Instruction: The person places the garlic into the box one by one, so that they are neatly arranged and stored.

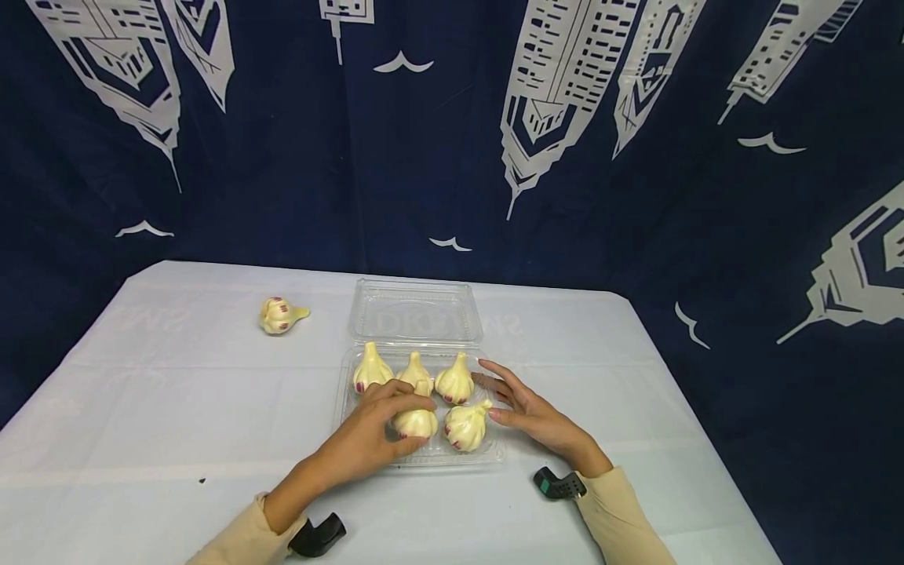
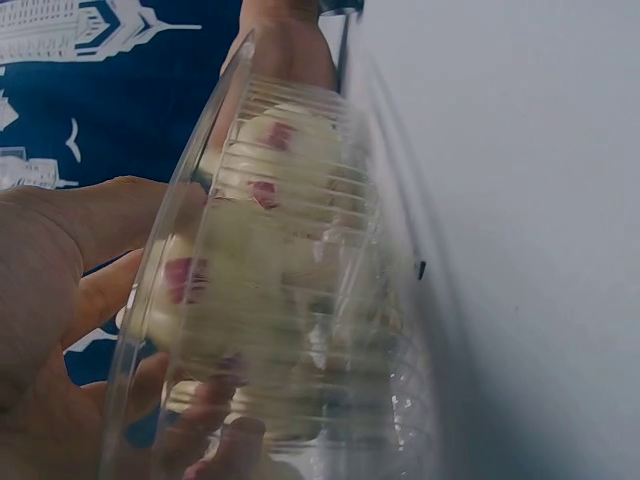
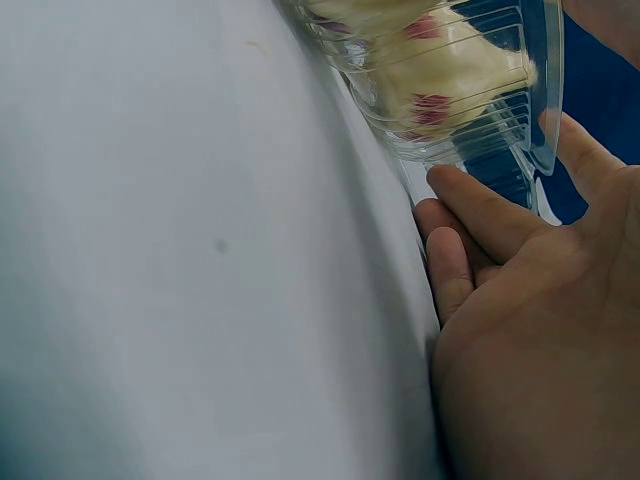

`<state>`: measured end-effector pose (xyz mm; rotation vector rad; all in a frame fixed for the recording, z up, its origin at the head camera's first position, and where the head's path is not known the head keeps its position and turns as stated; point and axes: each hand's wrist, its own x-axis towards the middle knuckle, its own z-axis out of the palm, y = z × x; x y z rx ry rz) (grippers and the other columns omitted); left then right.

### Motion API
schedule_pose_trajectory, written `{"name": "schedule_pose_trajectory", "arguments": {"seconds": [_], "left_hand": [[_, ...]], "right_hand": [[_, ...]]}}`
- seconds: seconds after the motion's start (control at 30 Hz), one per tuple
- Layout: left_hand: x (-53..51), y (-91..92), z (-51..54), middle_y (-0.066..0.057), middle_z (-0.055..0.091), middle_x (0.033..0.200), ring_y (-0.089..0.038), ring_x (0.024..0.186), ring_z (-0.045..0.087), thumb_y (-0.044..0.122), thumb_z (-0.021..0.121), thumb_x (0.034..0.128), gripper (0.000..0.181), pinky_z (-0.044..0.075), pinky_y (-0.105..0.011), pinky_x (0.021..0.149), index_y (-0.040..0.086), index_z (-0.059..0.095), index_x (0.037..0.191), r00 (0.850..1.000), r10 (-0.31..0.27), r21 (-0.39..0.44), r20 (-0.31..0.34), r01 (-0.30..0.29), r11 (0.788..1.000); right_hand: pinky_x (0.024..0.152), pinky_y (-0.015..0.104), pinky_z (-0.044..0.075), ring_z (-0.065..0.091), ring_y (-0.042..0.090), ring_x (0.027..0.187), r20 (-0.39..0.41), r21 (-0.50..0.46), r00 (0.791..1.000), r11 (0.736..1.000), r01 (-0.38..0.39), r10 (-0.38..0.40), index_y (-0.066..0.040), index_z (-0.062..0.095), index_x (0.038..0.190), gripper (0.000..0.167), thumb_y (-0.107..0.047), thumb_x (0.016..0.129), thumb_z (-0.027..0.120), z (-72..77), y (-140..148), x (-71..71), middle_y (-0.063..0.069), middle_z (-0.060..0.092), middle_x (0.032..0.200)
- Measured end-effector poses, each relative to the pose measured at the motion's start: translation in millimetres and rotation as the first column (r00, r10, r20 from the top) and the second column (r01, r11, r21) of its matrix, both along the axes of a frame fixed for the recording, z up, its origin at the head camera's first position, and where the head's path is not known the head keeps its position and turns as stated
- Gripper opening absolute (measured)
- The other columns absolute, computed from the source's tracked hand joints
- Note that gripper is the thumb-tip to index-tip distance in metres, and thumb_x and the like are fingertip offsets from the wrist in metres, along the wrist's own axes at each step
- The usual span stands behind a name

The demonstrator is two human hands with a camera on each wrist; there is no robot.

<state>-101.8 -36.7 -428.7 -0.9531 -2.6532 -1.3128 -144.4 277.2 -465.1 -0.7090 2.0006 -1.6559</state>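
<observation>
A see-through plastic clamshell box (image 1: 413, 461) stands on the table with several garlic bulbs in it. My left hand (image 1: 374, 428) reaches over the front of the box, its thumb and fingers round a garlic bulb (image 1: 417, 424) in the front row. Just right of that lies a tilted bulb (image 1: 466, 428). Three more make up the back row, among them an upright bulb (image 1: 370, 369). At the box's right side, my right hand (image 1: 530, 412) rests with loosely extended fingers; in the right wrist view its fingertips (image 3: 450, 180) are by the box's wall. My left hand hides the front-left part.
The lid (image 1: 415, 311) lies folded back behind the box. Another garlic bulb (image 1: 278, 315) lies at the back left of the white table (image 1: 176, 408). A dark blue printed cloth (image 1: 424, 173) hangs behind. A small dark speck (image 1: 202, 480) is at the front left.
</observation>
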Motion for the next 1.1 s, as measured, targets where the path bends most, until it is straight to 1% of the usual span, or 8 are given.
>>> {"name": "schedule_pose_trajectory", "arguments": {"seconds": [0.2, 0.33, 0.47, 0.57, 0.63, 0.73, 0.93, 1.1], "left_hand": [[1.6, 2.1, -2.2, 0.003, 0.06, 0.12, -0.018, 0.11, 0.048, 0.016, 0.083, 0.0816, 0.041, 0.044, -0.039, 0.09, 0.021, 0.071, 0.12, 1.0, -0.005, -0.022, -0.005, 0.005, 1.0], [1.9, 3.0, -3.0, 0.002, 0.06, 0.119, -0.019, 0.111, 0.049, 0.015, 0.084, 0.0805, 0.04, 0.044, -0.04, 0.09, 0.019, 0.071, 0.118, 1.0, 0.003, -0.025, -0.019, -0.004, 1.0], [1.4, 3.0, -3.8, 0.0, 0.06, 0.119, -0.024, 0.115, 0.052, 0.013, 0.085, 0.0795, 0.041, 0.039, -0.052, 0.103, 0.017, 0.071, 0.118, 1.0, 0.0, -0.011, -0.027, 0.0, 1.0], [1.1, 2.8, -4.1, -0.002, 0.06, 0.12, -0.028, 0.119, 0.053, 0.013, 0.084, 0.0802, 0.041, 0.028, -0.064, 0.112, 0.015, 0.07, 0.119, 1.0, -0.013, -0.008, -0.02, 0.013, 1.0], [1.2, 2.7, -4.1, -0.004, 0.06, 0.12, -0.03, 0.121, 0.053, 0.014, 0.083, 0.0811, 0.041, 0.024, -0.067, 0.113, 0.015, 0.07, 0.12, 1.0, -0.021, -0.013, -0.011, 0.021, 1.0], [1.5, 2.6, -4.1, -0.005, 0.059, 0.121, -0.031, 0.12, 0.053, 0.016, 0.083, 0.0822, 0.04, 0.025, -0.067, 0.114, 0.016, 0.07, 0.12, 1.0, -0.024, -0.025, -0.005, 0.024, 0.999], [2.2, 2.7, -4.5, -0.006, 0.057, 0.124, -0.033, 0.121, 0.052, 0.017, 0.082, 0.0835, 0.04, 0.03, -0.065, 0.112, 0.018, 0.069, 0.122, 1.0, -0.014, -0.045, -0.015, 0.014, 0.999], [2.7, 2.9, -5.1, -0.005, 0.057, 0.123, -0.032, 0.12, 0.052, 0.017, 0.082, 0.0835, 0.041, 0.031, -0.065, 0.111, 0.017, 0.069, 0.122, 1.0, -0.015, -0.041, -0.018, 0.014, 0.999]], "right_hand": [[0.11, 0.017, 0.031, 0.018, 0.038, 0.151, -0.008, 0.007, 1.0, 1.0, -0.001, 0.001, -0.027, 0.014, 0.161, 0.073, -0.011, 0.103, 0.055, -1.3, 1.1, -0.3, 0.014, 0.021, 0.165], [0.11, 0.016, 0.031, 0.018, 0.039, 0.151, -0.014, 0.006, 1.0, 1.0, -0.004, 0.004, -0.026, 0.014, 0.161, 0.073, -0.011, 0.103, 0.055, -2.1, 1.6, -0.7, 0.014, 0.021, 0.165], [0.11, 0.017, 0.031, 0.018, 0.039, 0.151, -0.012, 0.004, 1.0, 1.0, -0.005, 0.005, -0.026, 0.014, 0.161, 0.073, -0.011, 0.103, 0.055, -1.8, 1.2, -0.7, 0.014, 0.021, 0.165], [0.11, 0.017, 0.031, 0.018, 0.039, 0.151, -0.009, 0.001, 1.0, 1.0, -0.005, 0.005, -0.026, 0.013, 0.161, 0.073, -0.011, 0.103, 0.055, -1.4, 1.2, -0.6, 0.014, 0.021, 0.165], [0.11, 0.017, 0.031, 0.018, 0.039, 0.151, -0.008, 0.001, 1.0, 1.0, -0.005, 0.005, -0.026, 0.013, 0.161, 0.073, -0.011, 0.103, 0.055, -1.3, 1.1, -0.5, 0.014, 0.021, 0.165], [0.111, 0.017, 0.03, 0.018, 0.039, 0.151, -0.009, 0.002, 1.0, 1.0, -0.003, 0.003, -0.026, 0.013, 0.161, 0.073, -0.011, 0.103, 0.055, -1.3, 1.1, -0.5, 0.014, 0.021, 0.165], [0.11, 0.017, 0.03, 0.018, 0.039, 0.151, -0.009, 0.009, 1.0, 1.0, 0.001, -0.001, -0.026, 0.013, 0.161, 0.073, -0.011, 0.103, 0.055, -1.2, 1.2, -0.7, 0.014, 0.021, 0.165], [0.11, 0.017, 0.031, 0.018, 0.039, 0.151, -0.008, 0.012, 1.0, 1.0, 0.001, -0.001, -0.027, 0.014, 0.161, 0.073, -0.011, 0.103, 0.055, -1.3, 1.1, -0.8, 0.014, 0.021, 0.165]]}}
